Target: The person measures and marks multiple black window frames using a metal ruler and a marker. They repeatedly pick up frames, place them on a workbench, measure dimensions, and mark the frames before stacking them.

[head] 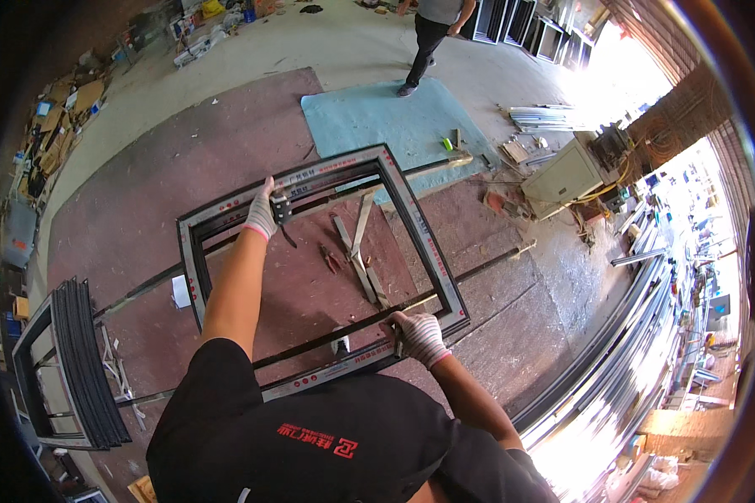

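A rectangular metal window frame (pixel 425 236), dark with printed protective film on its faces, lies before me across dark bars. My left hand (pixel 263 214), in a striped knit glove, is on the frame's far side and holds a black tape measure (pixel 281 209) against it. At the near side, my gloved right hand (pixel 418 336) has its fingers closed around a small object at the frame's edge, which I cannot make out. Through the frame's opening, pliers (pixel 330 259) with red handles and crossed metal strips (pixel 355 251) show on the reddish floor covering.
Several similar frames (pixel 82 371) stand together at the left. A person (pixel 431 38) stands on the far edge of a blue mat (pixel 365 119). Long metal profiles (pixel 623 339) lie along the right, below a pale metal cabinet (pixel 560 179). Cardboard scraps (pixel 56 119) lie far left.
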A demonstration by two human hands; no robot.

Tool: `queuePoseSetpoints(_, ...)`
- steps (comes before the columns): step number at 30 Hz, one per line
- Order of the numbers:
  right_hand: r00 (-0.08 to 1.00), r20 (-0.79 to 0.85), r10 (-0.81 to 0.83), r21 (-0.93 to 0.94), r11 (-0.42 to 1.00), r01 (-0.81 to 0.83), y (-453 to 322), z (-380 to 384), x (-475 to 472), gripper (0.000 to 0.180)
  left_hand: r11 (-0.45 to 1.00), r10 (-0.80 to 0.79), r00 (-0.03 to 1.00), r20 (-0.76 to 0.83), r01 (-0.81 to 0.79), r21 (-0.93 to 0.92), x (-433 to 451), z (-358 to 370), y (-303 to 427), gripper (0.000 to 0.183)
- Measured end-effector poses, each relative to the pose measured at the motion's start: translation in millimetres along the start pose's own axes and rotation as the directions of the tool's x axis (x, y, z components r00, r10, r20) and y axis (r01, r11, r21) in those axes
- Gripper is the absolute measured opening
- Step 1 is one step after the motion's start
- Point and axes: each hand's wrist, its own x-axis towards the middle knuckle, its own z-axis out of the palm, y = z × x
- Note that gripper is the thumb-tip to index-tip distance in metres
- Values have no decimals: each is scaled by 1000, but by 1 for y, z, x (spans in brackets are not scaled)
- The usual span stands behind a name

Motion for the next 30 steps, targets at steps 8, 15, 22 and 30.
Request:
queuePoseSetpoints(8,993,119,-21,-8,1000,22,5,-4,0,31,874,-15,983,-185,103,474,-76,28,-14,45)
queuePoseSetpoints(15,959,189,-213,-62,972,229,34,-10,-8,29,385,-22,1000,-11,18,923,-269,97,-48,32)
queuePoseSetpoints(22,931,93,-352,83,935,345,63,-41,-10,65,-178,-74,918,-390,372,911,-394,110,-94,78)
queuePoseSetpoints(30,881,-13,-473,131,872,471,62,-44,-16,77,-329,181,885,-428,465,822,-419,96,-157,93)
